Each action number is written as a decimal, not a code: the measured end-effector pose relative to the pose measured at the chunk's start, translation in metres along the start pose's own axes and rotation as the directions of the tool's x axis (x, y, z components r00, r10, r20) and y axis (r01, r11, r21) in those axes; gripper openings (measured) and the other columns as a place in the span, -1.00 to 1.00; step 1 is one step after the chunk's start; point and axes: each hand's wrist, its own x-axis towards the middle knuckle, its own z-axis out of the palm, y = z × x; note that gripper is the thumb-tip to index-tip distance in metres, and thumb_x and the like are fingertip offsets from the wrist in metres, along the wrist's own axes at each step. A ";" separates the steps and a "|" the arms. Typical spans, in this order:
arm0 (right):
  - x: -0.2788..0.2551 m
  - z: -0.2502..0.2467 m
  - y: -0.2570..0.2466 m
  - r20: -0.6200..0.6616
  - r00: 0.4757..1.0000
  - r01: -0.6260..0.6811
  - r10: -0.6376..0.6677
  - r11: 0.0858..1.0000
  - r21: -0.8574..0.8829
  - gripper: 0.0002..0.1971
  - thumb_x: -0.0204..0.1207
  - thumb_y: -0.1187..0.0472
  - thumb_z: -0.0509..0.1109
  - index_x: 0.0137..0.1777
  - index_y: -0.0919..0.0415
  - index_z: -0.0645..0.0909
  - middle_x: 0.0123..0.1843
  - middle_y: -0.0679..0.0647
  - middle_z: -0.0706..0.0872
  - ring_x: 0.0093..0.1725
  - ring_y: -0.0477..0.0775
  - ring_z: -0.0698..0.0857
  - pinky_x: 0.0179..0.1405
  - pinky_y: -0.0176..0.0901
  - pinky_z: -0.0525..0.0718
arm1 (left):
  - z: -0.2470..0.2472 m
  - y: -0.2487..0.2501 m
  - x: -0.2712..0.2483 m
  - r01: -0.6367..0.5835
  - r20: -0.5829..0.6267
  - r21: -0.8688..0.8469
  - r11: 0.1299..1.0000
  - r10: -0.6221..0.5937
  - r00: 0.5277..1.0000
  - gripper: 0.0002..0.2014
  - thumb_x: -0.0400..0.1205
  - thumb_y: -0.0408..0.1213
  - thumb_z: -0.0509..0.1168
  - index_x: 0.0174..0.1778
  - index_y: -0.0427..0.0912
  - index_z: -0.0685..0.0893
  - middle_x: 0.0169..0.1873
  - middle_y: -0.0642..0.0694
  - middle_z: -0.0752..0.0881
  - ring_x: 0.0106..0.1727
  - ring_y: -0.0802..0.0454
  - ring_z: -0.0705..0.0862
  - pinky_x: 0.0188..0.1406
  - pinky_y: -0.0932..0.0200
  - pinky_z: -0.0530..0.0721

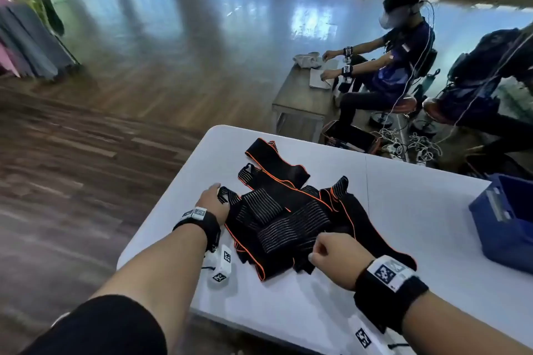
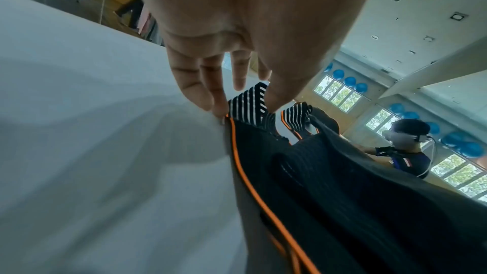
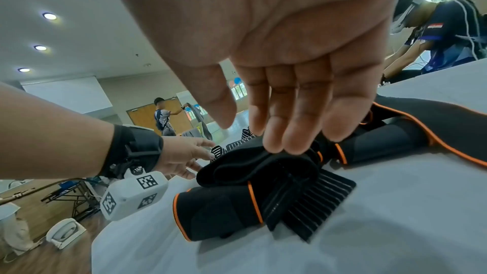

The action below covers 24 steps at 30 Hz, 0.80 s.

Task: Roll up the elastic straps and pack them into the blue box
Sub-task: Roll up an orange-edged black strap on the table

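The black ribbed elastic straps with orange piping (image 1: pixel 288 210) are all loose in one tangled heap at the middle of the white table (image 1: pixel 403 196); I see none rolled, and I judge the task barely begun. Every strap is left to roll and pack.

Nearest me, at about 5 o'clock of the heap, my right hand (image 1: pixel 337 259) sits on its near edge. In the head view its fingers look curled at the fabric, but the wrist view shows the fingers (image 3: pixel 297 132) together and fairly straight, tips touching a folded band, so I cannot tell whether it grips. At 9 o'clock my left hand (image 1: pixel 215 204) pinches a striped strap end between thumb and fingers (image 2: pixel 210 99), lifting that corner a little.

Further off, at 3 o'clock by the table's right edge, stands the blue plastic box (image 1: pixel 507 222), well apart from the heap; what I can see of its inside holds no strap.

Count: one box, two hands, one heap. The straps overlap too much to count; several, I'd guess.
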 end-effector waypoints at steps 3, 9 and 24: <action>0.013 -0.003 -0.009 -0.006 1.000 0.004 -0.005 1.000 -0.017 -0.82 0.54 -0.04 0.34 -0.13 0.03 0.66 -0.15 -0.10 0.72 -0.10 -0.14 0.68 0.02 -0.11 0.70 | 0.000 -0.004 0.009 0.028 -0.022 -0.049 0.998 -0.029 0.999 -0.38 0.64 -0.21 0.35 0.65 -0.10 0.39 0.47 -0.24 0.60 0.46 -0.24 0.60 0.44 -0.02 0.54; 0.060 -0.029 -0.042 0.001 1.000 0.010 -0.010 0.999 -0.039 -0.83 0.53 0.00 0.38 -0.16 0.07 0.70 -0.17 -0.08 0.74 -0.11 -0.09 0.69 -0.05 -0.19 0.63 | -0.017 0.001 0.007 -0.090 -0.162 -0.127 0.988 0.069 0.984 -0.87 0.60 -0.16 0.41 -0.13 -0.15 0.72 -0.22 -0.08 0.75 -0.05 -0.16 0.73 -0.15 0.10 0.54; 0.268 -0.034 -0.148 0.042 0.999 -0.015 0.022 0.987 -0.162 -0.68 0.50 0.05 0.43 0.24 0.07 0.70 0.20 0.07 0.77 0.21 0.17 0.72 0.30 -0.05 0.65 | -0.072 -0.033 -0.038 -0.081 0.036 -0.656 0.750 0.138 0.990 -0.74 0.41 -0.57 0.58 -0.12 -0.17 0.79 -0.29 0.02 0.82 -0.24 0.15 0.74 -0.22 0.30 0.65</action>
